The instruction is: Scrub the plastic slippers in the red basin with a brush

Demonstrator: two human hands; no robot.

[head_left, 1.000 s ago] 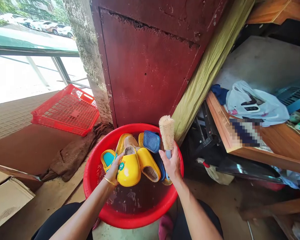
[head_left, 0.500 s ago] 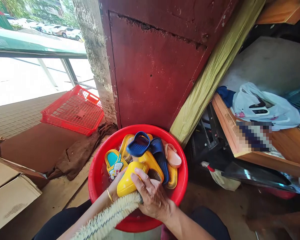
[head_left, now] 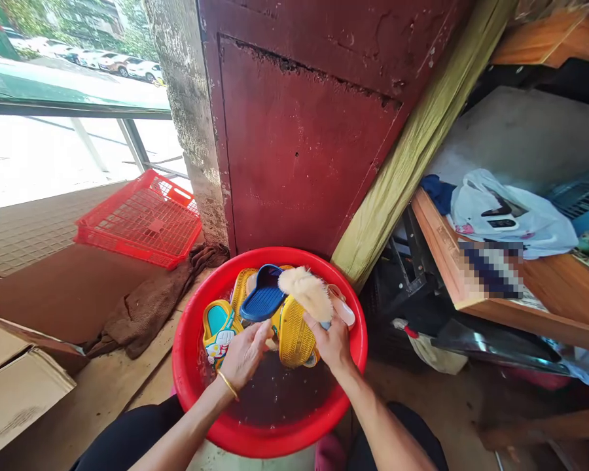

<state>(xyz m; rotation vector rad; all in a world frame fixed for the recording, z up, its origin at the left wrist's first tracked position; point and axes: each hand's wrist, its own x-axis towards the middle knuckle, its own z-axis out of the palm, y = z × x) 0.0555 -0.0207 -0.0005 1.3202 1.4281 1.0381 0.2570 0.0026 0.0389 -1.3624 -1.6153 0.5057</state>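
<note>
Over the red basin (head_left: pixel 186 392), my left hand (head_left: pixel 245 356) has its fingers curled at the near edge of a dark blue slipper (head_left: pixel 264 294), seemingly gripping it; part of the contact is hidden. My right hand (head_left: pixel 331 343) holds a brush (head_left: pixel 307 293) by its lower end, its pale bristles pointing up and away. Between the hands a yellow shoe (head_left: pixel 297 332) lies with its ridged sole up. A yellow slipper with a teal insole and cartoon figure (head_left: pixel 220 330) is left of my left hand. A pale pink shoe (head_left: pixel 342 307) sits behind the brush.
Dark water (head_left: pixel 279 392) fills the basin's near part. Behind it stands a dark red door (head_left: pixel 304 150). A red plastic crate (head_left: pixel 142 222), a brown cloth (head_left: pixel 147 311) and a cardboard box (head_left: pixel 24 399) are on the left. A wooden table (head_left: pixel 442 242) with a plastic bag (head_left: pixel 515 209) is on the right.
The yellow shoe has left my hands and lies sole up in the basin. My left hand is now at the blue slipper, which has tilted. The brush has swung from pointing toward me to pointing away.
</note>
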